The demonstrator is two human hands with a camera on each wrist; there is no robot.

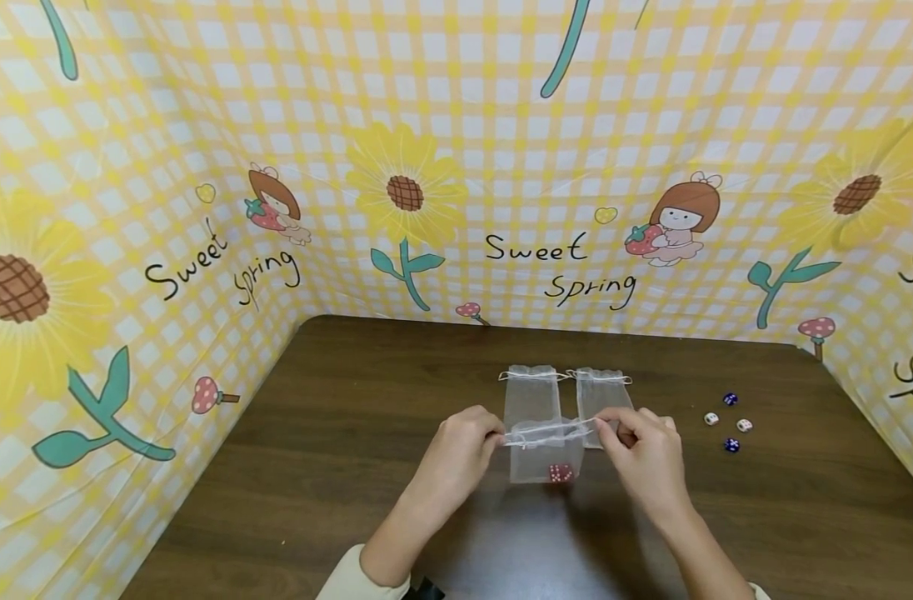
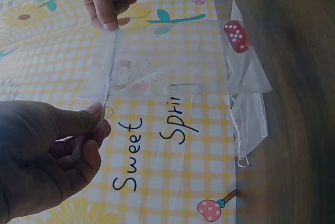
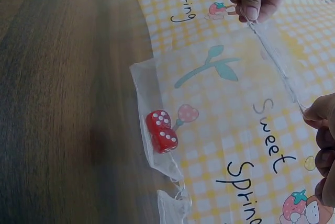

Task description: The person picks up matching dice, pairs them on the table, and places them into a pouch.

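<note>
Between both hands hangs a sheer white drawstring bag (image 1: pixel 535 463), with two red dice (image 3: pixel 162 131) at its bottom. My left hand (image 1: pixel 466 448) pinches the drawstring at one side of the bag's mouth. At the other side my right hand (image 1: pixel 644 454) pinches the opposite cord end between thumb and fingers. The cord (image 2: pixel 111 72) runs taut across the top, and the mouth is gathered along it. Behind the held bag, two more sheer bags, a left one (image 1: pixel 531 392) and a right one (image 1: pixel 605 387), lie flat on the table, partly covered by it.
To the right on the dark wooden table (image 1: pixel 336 417) lie two blue dice, one farther back (image 1: pixel 730 399) and one nearer (image 1: pixel 731 445), with two white dice, a left one (image 1: pixel 711 419) and a right one (image 1: pixel 744 425). A yellow checked cloth (image 1: pixel 456 275) walls in the back and sides.
</note>
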